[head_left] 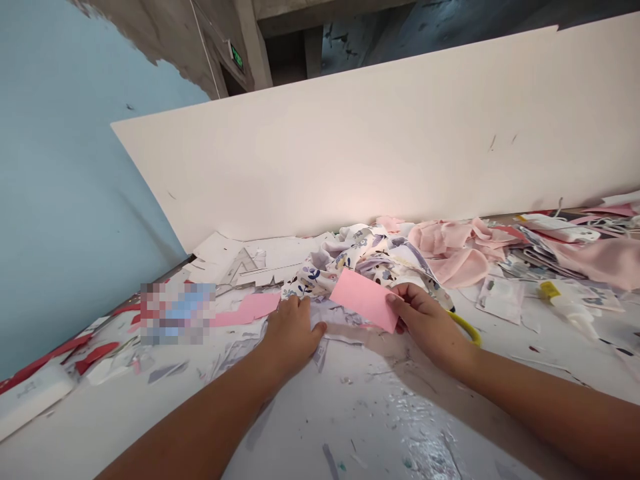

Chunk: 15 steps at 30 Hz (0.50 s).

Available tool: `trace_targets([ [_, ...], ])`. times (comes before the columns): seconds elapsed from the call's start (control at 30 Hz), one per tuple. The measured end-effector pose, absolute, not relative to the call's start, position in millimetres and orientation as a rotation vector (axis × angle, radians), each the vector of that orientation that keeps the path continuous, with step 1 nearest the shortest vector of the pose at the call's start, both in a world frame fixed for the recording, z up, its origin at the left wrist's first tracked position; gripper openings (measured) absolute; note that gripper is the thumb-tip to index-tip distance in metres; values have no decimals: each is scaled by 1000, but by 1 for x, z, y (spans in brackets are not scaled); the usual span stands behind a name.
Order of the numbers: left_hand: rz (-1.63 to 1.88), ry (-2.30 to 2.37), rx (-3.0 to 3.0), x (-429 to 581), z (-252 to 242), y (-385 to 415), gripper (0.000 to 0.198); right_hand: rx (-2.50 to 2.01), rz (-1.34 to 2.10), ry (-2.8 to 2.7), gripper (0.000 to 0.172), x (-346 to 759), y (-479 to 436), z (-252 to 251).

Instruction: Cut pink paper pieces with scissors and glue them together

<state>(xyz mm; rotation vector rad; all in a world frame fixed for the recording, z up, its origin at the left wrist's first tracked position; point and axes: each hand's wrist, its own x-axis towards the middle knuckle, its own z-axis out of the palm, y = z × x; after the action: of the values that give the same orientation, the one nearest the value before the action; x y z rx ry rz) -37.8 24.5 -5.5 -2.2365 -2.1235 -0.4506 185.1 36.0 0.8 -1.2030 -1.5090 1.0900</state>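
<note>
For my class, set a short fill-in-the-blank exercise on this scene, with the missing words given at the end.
The right hand holds a rectangular sheet of the colour ____. Behind it lies crumpled fabric printed with ____. The left hand rests palm ____ on paper scraps. The white squeeze bottle farther right has a ____ cap.

Missing words: pink; flowers; down; yellow.

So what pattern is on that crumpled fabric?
The fabric has blue-purple flowers on white, seen in head view.
</note>
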Motion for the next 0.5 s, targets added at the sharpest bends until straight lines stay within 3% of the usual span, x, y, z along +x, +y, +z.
trace_targets([
  [0.1,-461,-2171,-2223,-38,-4,24,39,-1214,1132,-1598,22,184,29,-1],
  [0.3,-713,-2272,-2375,-38,1,25,20,-922,1022,-2161,17,177,16,4],
  [0.4,-881,-2252,-2371,-39,-1,28,21,-955,1003,-2276,23,172,16,2],
  [0.5,-797,-2084,-2376,-42,-4,32,28,-1045,986,-2251,24,170,19,-2],
])
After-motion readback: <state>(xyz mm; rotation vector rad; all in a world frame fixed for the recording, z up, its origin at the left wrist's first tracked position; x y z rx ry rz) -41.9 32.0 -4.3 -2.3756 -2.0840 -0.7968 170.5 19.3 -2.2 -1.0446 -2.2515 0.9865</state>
